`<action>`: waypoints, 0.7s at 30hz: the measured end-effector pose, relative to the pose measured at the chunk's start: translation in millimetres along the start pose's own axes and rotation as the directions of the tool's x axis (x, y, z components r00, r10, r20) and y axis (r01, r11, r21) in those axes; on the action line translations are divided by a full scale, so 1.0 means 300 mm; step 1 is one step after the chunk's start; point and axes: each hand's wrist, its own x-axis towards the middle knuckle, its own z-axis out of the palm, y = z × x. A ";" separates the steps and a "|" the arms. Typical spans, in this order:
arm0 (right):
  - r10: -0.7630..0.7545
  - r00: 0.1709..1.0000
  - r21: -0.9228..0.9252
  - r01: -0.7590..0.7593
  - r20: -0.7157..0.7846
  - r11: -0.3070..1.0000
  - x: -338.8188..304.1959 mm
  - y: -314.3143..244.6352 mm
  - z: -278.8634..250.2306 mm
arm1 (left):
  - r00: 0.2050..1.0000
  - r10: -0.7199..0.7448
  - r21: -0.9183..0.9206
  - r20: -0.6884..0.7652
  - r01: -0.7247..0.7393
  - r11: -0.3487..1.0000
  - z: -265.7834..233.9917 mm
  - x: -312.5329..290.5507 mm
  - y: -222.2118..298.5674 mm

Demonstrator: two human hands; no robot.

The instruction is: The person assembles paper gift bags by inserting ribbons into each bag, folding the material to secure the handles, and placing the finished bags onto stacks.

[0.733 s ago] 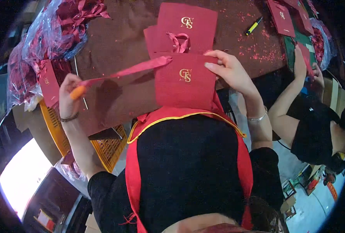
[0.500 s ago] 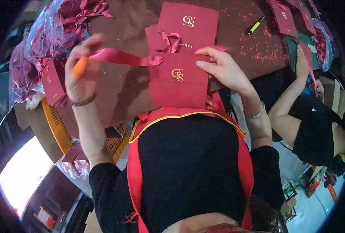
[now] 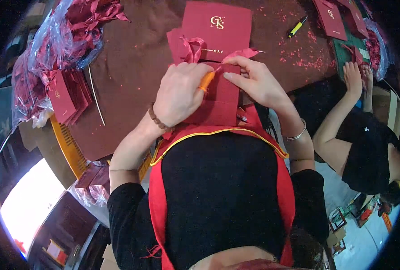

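Observation:
A dark red paper gift bag (image 3: 224, 108) lies flat before me against my apron. My left hand (image 3: 182, 92), wearing an orange finger cot (image 3: 206, 81) on the thumb, is closed at the bag's top edge, with a bit of pink ribbon by its fingertips. What exactly it grips is partly hidden. Pinched on the bag's upper right edge is my right hand (image 3: 256, 83). Just beyond it a loop of pink ribbon (image 3: 241, 55) sticks out. Farther off lies another red bag (image 3: 238, 33) with gold lettering, partly over one with a ribbon handle (image 3: 193, 48).
A stack of red bags (image 3: 65, 96) and plastic-wrapped ribboned bags (image 3: 74, 40) occupy the left. A thin white rod (image 3: 96, 94) lies beside the stack. Red scraps (image 3: 308, 58) surround a yellow-black pen-like tool (image 3: 296, 28). A co-worker's hands (image 3: 354, 80) work at far right.
My left hand has moved right, from holding the ribbon stretched out to the left, to the bag's top edge beside my right hand. The right hand has stayed nearly in place.

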 end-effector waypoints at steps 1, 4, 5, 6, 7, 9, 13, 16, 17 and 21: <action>-0.073 0.996 -0.001 0.073 -0.044 0.997 0.004 0.019 0.009 | 1.000 0.030 0.071 0.007 -0.030 0.997 0.007 0.000 0.005; -0.145 0.986 -0.003 0.145 -0.087 0.989 -0.002 0.024 0.020 | 0.995 0.096 0.188 -0.036 -0.088 0.978 0.018 -0.008 0.015; -0.146 0.986 -0.003 0.146 -0.085 0.989 -0.008 0.012 0.021 | 0.995 0.098 0.233 -0.016 -0.092 0.968 0.016 -0.011 0.018; -0.150 0.985 -0.004 0.150 -0.084 0.989 -0.012 0.000 0.021 | 0.993 0.115 0.242 -0.027 -0.105 0.964 0.024 -0.016 0.010; -0.082 0.995 -0.037 0.080 -0.055 0.996 -0.019 -0.028 0.016 | 0.993 0.113 0.243 -0.029 -0.103 0.965 0.019 -0.018 0.015; -0.009 0.999 -0.071 0.007 -0.035 0.997 -0.026 -0.047 0.015 | 0.996 0.066 0.254 0.053 -0.077 0.964 0.004 -0.014 0.023; -0.077 0.995 -0.153 0.065 -0.070 0.986 -0.026 -0.051 0.021 | 0.995 0.050 0.170 0.083 -0.063 0.983 0.002 -0.017 0.019; -0.159 0.983 -0.191 0.140 -0.087 0.972 -0.041 -0.061 0.025 | 0.985 -0.003 0.143 0.171 -0.021 0.989 -0.008 -0.016 0.023; -0.179 0.980 -0.184 0.160 -0.091 0.970 -0.040 -0.059 0.029 | 0.984 -0.007 0.139 0.178 -0.018 0.990 -0.009 -0.014 0.017; -0.192 0.978 -0.182 0.174 -0.086 0.968 -0.031 -0.048 0.034 | 0.965 -0.047 0.114 0.257 0.018 0.993 -0.024 0.014 0.010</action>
